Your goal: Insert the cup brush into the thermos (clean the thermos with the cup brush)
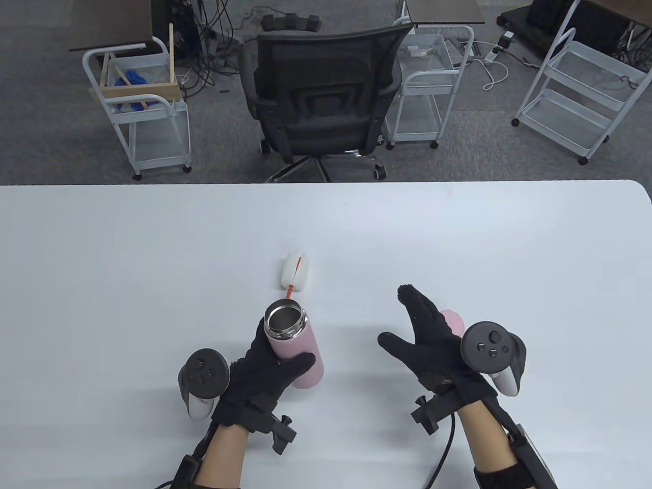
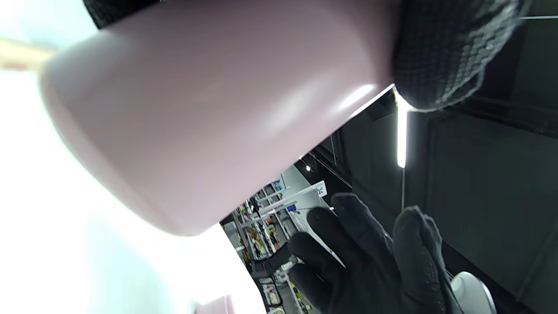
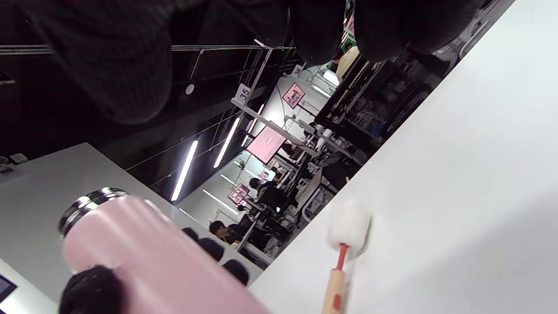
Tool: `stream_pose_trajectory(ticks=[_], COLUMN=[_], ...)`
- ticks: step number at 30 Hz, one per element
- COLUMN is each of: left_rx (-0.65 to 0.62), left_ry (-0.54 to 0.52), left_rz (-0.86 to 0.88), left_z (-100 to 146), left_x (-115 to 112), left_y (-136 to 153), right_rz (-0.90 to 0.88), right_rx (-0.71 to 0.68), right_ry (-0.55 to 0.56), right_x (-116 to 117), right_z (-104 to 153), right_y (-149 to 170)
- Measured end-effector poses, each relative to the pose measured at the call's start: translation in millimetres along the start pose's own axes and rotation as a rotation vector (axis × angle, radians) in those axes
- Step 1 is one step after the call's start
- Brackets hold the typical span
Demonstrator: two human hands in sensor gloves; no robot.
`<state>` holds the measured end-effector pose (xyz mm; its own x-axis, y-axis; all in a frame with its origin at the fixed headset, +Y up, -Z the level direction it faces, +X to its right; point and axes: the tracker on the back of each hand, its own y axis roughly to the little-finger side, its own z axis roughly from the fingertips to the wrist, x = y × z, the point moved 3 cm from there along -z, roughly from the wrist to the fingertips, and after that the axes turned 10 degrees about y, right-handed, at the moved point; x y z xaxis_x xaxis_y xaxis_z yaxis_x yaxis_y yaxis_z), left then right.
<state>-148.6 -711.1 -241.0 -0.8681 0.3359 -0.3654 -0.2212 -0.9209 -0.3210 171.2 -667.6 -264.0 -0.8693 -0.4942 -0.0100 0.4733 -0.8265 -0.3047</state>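
The insertion has not begun: the cup brush [image 1: 295,271] lies on the white table [image 1: 102,265] just beyond the thermos [image 1: 295,346], untouched by either hand. What looks done is the preparation, since the thermos is uncapped, its steel mouth open, and a pink object [image 1: 455,322] that may be its lid sits behind the right hand, mostly hidden. The left hand [image 1: 265,377] grips the pink body of the thermos, fingers wrapped around it, and holds it tilted. The right hand [image 1: 433,341] hovers spread, fingers extended, holding nothing, well to the right of the brush. Still left: pick up the brush and feed it into the mouth. The brush has a white sponge head on a thin red stem, with a pale wooden handle showing in the right wrist view.
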Motion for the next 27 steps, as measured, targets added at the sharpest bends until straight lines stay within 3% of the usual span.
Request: stream_pose_trajectory(ticks=[6,11,19,23,27], left_rx=[-0.023,-0.043,-0.101,-0.114,-0.118], left_ry=[0.064,0.104,0.221,0.291,0.294], left_rz=[0.094,0.24,0.333,0.308,0.319], left_z=[-5.3,-9.0,-17.2,-19.2,-19.8], left_x=[-18.4,-28.9,-54.8,-68.8,-69.3], left_y=[-1.2,3.1,-5.4,-10.2,-11.4], right_rz=[-0.192,-0.212,-0.24,-0.229,-0.225], right_rx=[0.005,-0.021,-0.06,-0.075,-0.062], right_ry=[-0.063,-0.123,-0.245,-0.247,-0.156], right_x=[26.0,37.1,59.5,64.0,53.6], right_z=[9.4,11.5,18.1,20.3,20.3], right_y=[10.5,5.5,0.3,-2.1,1.2])
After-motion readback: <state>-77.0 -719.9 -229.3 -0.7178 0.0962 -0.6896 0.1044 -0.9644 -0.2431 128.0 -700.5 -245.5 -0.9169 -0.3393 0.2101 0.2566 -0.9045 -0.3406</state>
